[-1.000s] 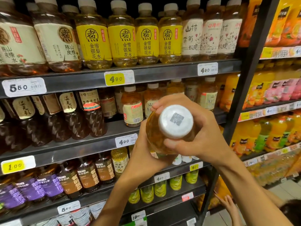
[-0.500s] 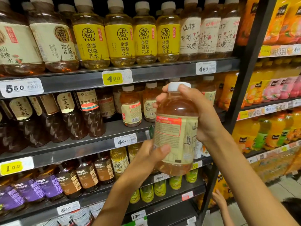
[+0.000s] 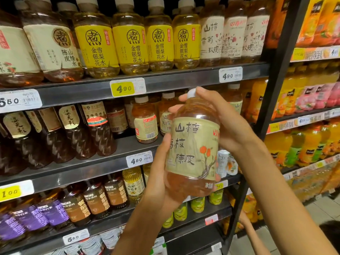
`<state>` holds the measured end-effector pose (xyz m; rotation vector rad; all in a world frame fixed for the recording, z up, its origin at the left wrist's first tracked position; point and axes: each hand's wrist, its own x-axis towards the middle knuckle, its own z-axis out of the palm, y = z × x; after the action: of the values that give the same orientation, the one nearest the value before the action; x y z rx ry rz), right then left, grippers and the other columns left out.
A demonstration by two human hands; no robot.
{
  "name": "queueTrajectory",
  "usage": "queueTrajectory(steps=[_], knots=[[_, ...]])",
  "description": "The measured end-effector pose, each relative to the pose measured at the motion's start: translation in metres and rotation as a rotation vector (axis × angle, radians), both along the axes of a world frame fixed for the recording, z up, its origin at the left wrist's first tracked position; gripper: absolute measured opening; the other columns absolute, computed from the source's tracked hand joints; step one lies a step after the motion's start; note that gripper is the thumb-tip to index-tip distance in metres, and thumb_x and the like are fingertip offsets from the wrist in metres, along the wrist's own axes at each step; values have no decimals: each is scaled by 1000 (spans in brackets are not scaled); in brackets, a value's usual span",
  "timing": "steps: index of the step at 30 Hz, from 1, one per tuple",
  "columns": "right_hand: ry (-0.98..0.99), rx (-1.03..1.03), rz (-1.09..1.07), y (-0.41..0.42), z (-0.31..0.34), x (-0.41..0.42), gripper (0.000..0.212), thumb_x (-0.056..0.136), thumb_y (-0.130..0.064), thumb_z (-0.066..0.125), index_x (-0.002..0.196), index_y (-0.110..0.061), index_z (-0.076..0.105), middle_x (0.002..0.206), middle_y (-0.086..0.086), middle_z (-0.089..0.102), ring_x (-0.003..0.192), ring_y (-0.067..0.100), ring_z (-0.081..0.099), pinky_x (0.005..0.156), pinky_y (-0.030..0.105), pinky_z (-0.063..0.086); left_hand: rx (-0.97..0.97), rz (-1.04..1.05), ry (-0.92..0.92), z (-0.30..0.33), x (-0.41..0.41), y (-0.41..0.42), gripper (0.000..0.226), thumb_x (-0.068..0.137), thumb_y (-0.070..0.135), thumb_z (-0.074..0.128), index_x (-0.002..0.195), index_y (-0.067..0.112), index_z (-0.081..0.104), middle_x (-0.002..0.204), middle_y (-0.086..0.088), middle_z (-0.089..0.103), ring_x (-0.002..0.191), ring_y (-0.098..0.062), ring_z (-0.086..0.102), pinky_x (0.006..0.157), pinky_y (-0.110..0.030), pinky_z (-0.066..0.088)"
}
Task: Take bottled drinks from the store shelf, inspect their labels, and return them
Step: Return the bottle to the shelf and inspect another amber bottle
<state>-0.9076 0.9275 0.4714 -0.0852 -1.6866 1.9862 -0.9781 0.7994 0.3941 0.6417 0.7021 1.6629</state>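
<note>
Bottle: amber hawthorn drink bottle [image 3: 192,151], upright, label facing the camera.
Left hand [image 3: 158,173]: cups its base, 7 o'clock.
Right hand [image 3: 220,122]: grips its neck, 1 o'clock.
Shelf [image 3: 92,91]: behind.

The clear amber bottle with the beige label [image 3: 192,150] has its white cap mostly tucked under the right hand [image 3: 222,122], and the left hand [image 3: 158,173] covers the label's left edge. Small print on the white and yellow price tags [image 3: 127,87] is too blurry to read.

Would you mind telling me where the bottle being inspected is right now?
In the head view, the bottle is upright right of centre, off the middle shelf, held between the left hand and right hand.
</note>
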Motion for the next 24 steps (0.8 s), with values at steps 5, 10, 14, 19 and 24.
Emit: queueTrajectory(steps=[5, 10, 14, 19, 24], knots=[[97, -158, 59, 2, -11, -10, 27, 90, -32, 53, 96, -9, 65, 85, 11, 74, 85, 28, 69, 79, 36, 56, -9, -20, 6, -5, 0, 2, 81, 76, 64, 57, 136, 9, 50, 123, -24, 60, 104, -37, 64, 83, -48, 56], [28, -38, -117, 6, -14, -10, 28, 90, -33, 57, 101, -8, 62, 86, 7, 75, 80, 18, 70, 72, 28, 56, -14, 117, 239, 0, -12, -3, 56, 87, 58, 48, 130, 23, 54, 126, -6, 65, 117, -23, 61, 92, -41, 53], [-89, -12, -162, 4, -13, -13, 32, 91, -34, 59, 105, -6, 62, 87, 9, 75, 74, 15, 70, 66, 25, 58, -87, 118, 166, -6, -5, 2, 64, 65, 56, 65, 118, 20, 61, 114, -7, 70, 105, -23, 67, 89, -45, 55], [-120, -158, -42, 10, -13, -8, 58, 83, -44, 59, 123, -2, 59, 102, 13, 69, 91, 20, 67, 87, 34, 53, -40, 15, -73, -5, -2, 8, 77, 77, 60, 59, 135, 9, 52, 122, -17, 61, 99, -33, 64, 75, -46, 57], [18, -432, 176, 7, -22, -9, 48, 86, -37, 52, 118, -2, 57, 96, 14, 72, 90, 25, 70, 83, 35, 56, 20, -298, -239, -8, 0, 7, 79, 78, 66, 52, 118, -2, 64, 107, -22, 65, 95, -33, 66, 83, -45, 54]])
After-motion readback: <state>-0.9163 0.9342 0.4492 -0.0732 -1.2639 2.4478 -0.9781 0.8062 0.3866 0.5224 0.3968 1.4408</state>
